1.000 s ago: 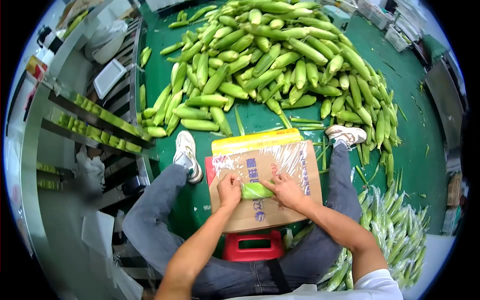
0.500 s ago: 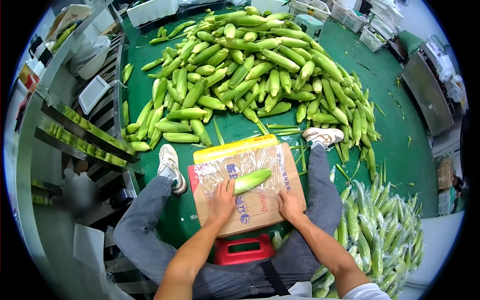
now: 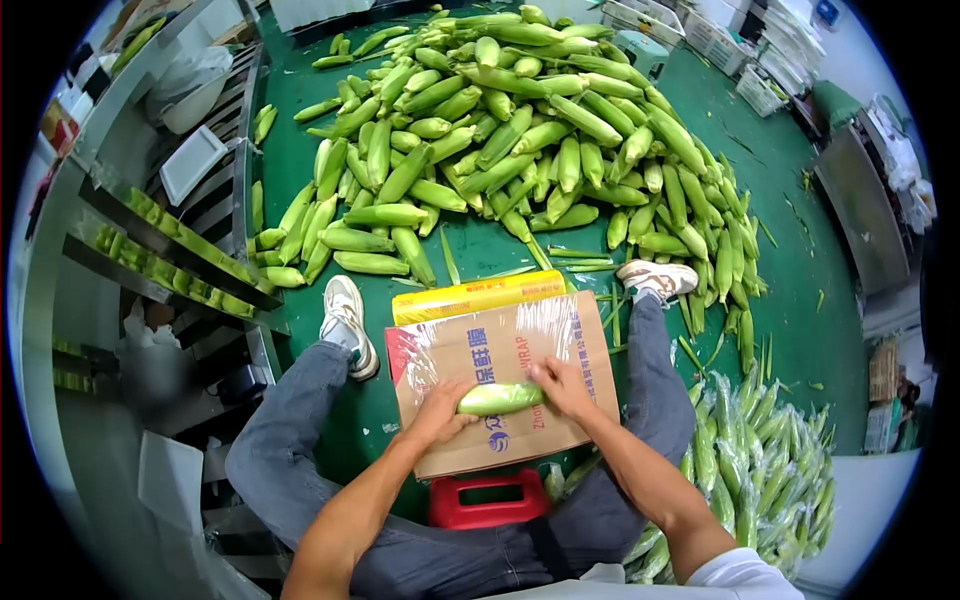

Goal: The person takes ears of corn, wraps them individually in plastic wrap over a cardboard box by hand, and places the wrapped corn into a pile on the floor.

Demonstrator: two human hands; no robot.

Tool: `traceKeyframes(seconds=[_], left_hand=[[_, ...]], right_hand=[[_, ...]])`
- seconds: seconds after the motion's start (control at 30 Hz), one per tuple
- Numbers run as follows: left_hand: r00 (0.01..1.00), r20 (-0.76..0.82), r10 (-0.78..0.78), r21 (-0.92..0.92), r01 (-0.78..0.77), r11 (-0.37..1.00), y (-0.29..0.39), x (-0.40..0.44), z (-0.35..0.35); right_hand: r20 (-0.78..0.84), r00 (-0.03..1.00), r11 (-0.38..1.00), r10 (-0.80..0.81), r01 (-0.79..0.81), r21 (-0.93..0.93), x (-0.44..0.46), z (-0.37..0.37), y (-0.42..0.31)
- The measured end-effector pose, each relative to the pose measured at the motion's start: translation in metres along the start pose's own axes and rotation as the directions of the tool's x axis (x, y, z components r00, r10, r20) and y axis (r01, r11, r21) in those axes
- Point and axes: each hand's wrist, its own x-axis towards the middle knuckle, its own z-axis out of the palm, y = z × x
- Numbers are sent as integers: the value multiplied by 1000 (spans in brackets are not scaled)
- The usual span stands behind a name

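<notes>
While corn (image 3: pixel 501 399) lies between them, left fingers (image 3: pixel 452 390) grasp one end, right fingers (image 3: pixel 544 376) by the other, grip unclear.

Left hand (image 3: pixel 440 412) on corn ear (image 3: pixel 502 399)

a glossy green floor (image 3: pixel 800 290) spreads through the middle of the room under bright, even light that glints off its surface. along the left stands a slatted stainless steel frame (image 3: pixel 246 190), its polished rails reflecting green and a white plastic tray (image 3: pixel 193 165) lying on its slats. towards the upper right, white plastic crates (image 3: pixel 715 45) sit near a pale teal plastic stool (image 3: pixel 642 55), with a white wall (image 3: pixel 866 55) behind and a grey metal panel (image 3: pixel 860 205) standing farther right, nearer than the wall.
</notes>
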Motion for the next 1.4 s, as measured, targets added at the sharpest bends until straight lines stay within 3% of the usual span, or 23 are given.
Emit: traceKeyframes(seconds=[0.07, 0.13, 0.17, 0.27, 0.37, 0.4, 0.47, 0.57, 0.6, 0.7, 0.8, 0.83, 0.87, 0.9, 0.97, 1.03, 1.1, 1.17, 1.23, 1.27, 1.3, 1.37, 1.4], left_hand=[[996, 29, -88, -79, 90, 993, 6, -22, 13], [978, 135, -161, -203, 186, 961, 22, -45, 24], [952, 218, -216, -266, 271, 925, 29, -56, 30], [993, 44, -110, -5, 111, 994, 42, -70, 36], [921, -361, -144, 481, 316, 818, 21, -9, 27], [926, -370, -76, 435, 244, 867, 26, 16, 16], [919, -391, 46, 335, 96, 937, 41, 52, -2], [925, -254, 283, 481, -133, 867, 33, 70, 9], [941, -241, 239, 482, -98, 871, 3, 83, 27], [982, -162, 96, 217, -60, 974, 10, 73, 36], [989, 89, 118, -33, -116, 993, 18, 31, 45], [980, 119, 161, -322, -115, 940, 19, 7, 56], [913, 407, -4, -490, 222, 843, 46, -14, 39], [716, 684, -139, -440, 558, 703, 70, -30, 26], [732, 680, -26, -673, 639, 373, 70, -74, 58], [530, 847, 44, -518, 840, -163, 104, -92, 30], [467, 857, 218, -418, 878, -235, 103, -112, 29], [543, 838, 50, -535, 837, -119, 121, -110, 20], [588, 809, 24, -586, 808, -58, 124, -94, 12], [574, 817, 48, -576, 817, 30, 107, -82, 25], [754, 651, -90, -690, 637, 343, 104, -70, 45], [821, 476, -316, -230, 464, 856, 167, -54, 4], [964, 236, -120, -168, 162, 972, 166, -55, 28]], right_hand=[[40, 996, 985, -74, 66, 157, -39, 0, 23], [190, 978, 987, -89, 112, -115, -79, -17, 5], [247, 959, 976, -143, 178, -128, -89, -14, 12], [272, 946, 920, -178, 258, -295, -88, -9, 16], [93, 961, 783, -261, 267, -561, -27, -11, -7], [25, 939, 716, -343, 278, -641, 10, -17, -28], [21, 902, 742, -432, 368, -560, 62, -20, -53], [250, 930, 869, -268, 346, -354, 90, -14, -68], [383, 907, 836, -172, 340, -430, 91, -15, -71], [307, 831, 640, -464, 554, -532, 64, -3, -50], [350, 840, 556, -415, 539, -633, 53, -1, -53], [357, 849, 544, -388, 524, -655, 47, 0, -54], [289, 830, 553, -478, 539, -635, 49, 7, -38], [308, 841, 581, -444, 532, -615, 47, 8, -38], [340, 860, 626, -381, 511, -589, 53, 0, -45], [455, 889, 816, -56, 303, -493, 43, -23, -73], [551, 822, 932, 143, 76, -355, 22, -59, -105], [708, 670, 963, -222, 267, 50, -39, -63, -70], [768, 558, 913, -316, 399, 86, -115, -78, -108], [770, 626, 921, -127, 363, -144, -137, -84, -121], [723, 688, 878, 60, 308, -367, -153, -87, -126], [479, 875, 959, 74, 69, -274, -193, -99, -92], [349, 931, 980, 106, -39, -194, -220, -108, -70]])
